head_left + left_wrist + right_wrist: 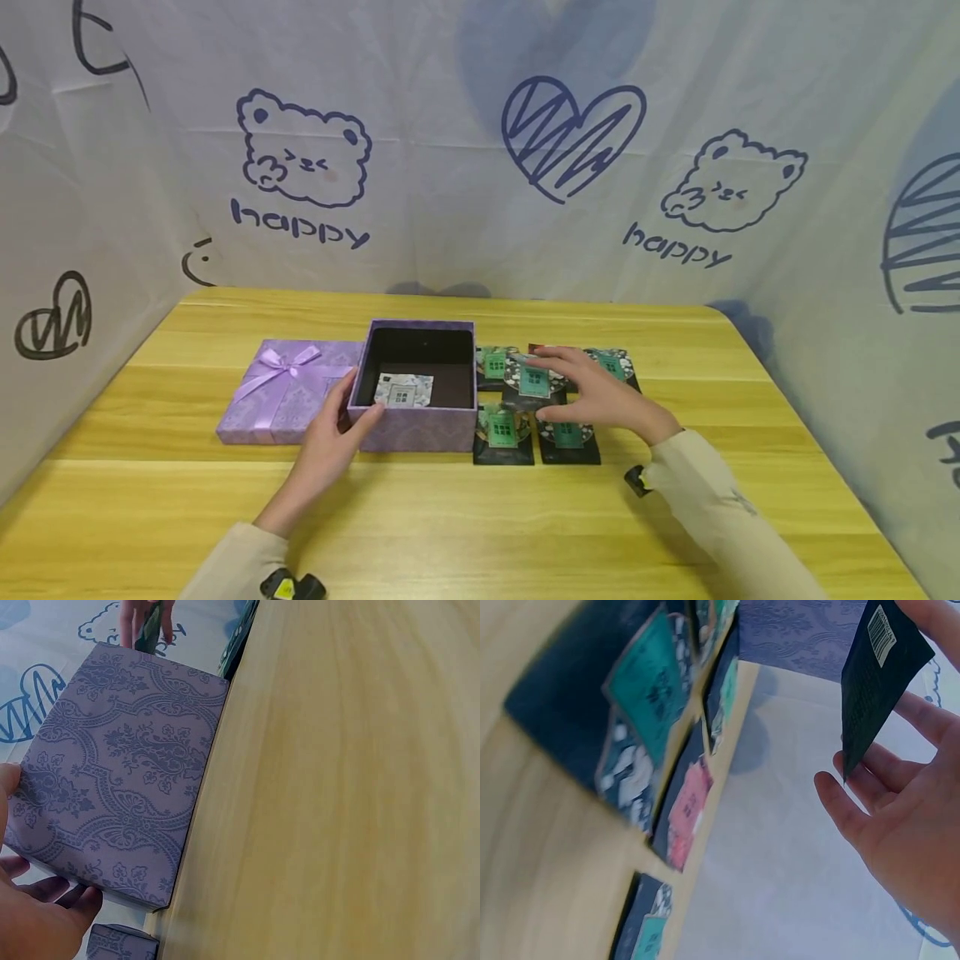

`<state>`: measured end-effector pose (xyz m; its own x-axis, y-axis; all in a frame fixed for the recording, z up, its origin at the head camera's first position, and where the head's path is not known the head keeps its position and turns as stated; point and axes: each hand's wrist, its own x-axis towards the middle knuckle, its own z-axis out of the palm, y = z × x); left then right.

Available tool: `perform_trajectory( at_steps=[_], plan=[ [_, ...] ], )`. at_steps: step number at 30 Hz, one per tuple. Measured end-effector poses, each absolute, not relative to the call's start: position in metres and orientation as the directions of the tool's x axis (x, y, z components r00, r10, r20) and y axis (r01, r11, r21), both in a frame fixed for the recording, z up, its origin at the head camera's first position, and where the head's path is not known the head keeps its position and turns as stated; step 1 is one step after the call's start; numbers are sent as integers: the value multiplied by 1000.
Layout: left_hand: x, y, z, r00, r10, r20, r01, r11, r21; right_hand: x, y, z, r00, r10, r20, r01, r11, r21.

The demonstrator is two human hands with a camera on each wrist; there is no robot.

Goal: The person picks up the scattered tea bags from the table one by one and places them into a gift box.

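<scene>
An open purple box (417, 429) stands mid-table with one pale packet (403, 389) lying inside. My left hand (352, 408) holds its near-left corner, thumb on the left wall and fingers on the front wall. The left wrist view shows that patterned wall (120, 772) with my left hand (34, 907) at its lower edge. Just right of the box, my right hand (555, 387) pinches a dark packet with a green label (534, 382) above the other packets. In the right wrist view the held packet (881, 675) shows its barcode side between the fingers (855, 802).
The purple lid with a bow (288, 387) lies left of the box. Several dark packets (502, 433) lie on the wooden table (525, 525) right of the box, also in the right wrist view (649, 697). Printed cloth walls (480, 142) surround the table.
</scene>
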<state>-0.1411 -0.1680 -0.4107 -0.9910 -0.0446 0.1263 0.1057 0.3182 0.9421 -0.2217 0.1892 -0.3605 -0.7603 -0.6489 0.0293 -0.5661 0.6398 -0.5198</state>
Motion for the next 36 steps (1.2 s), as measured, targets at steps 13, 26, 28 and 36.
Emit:
perform_trajectory(
  at_steps=[13,26,28,36],
  plan=[
    [-141,-166,-409,-990,-39,136,118,306,945,-228,177,-346,-746,-664,45,-554,582,-596],
    [-143,-167,-414,-989,-37,142,125,306,944,-234,146,-326,-703,-708,67,-634,580,-512],
    [-143,-167,-413,-990,-34,138,122,303,945,-235,141,-324,-697,-714,64,-641,581,-502],
    [-141,-167,-410,-988,-41,146,127,299,946,-240,120,-313,-669,-743,17,-664,588,-462]
  ],
)
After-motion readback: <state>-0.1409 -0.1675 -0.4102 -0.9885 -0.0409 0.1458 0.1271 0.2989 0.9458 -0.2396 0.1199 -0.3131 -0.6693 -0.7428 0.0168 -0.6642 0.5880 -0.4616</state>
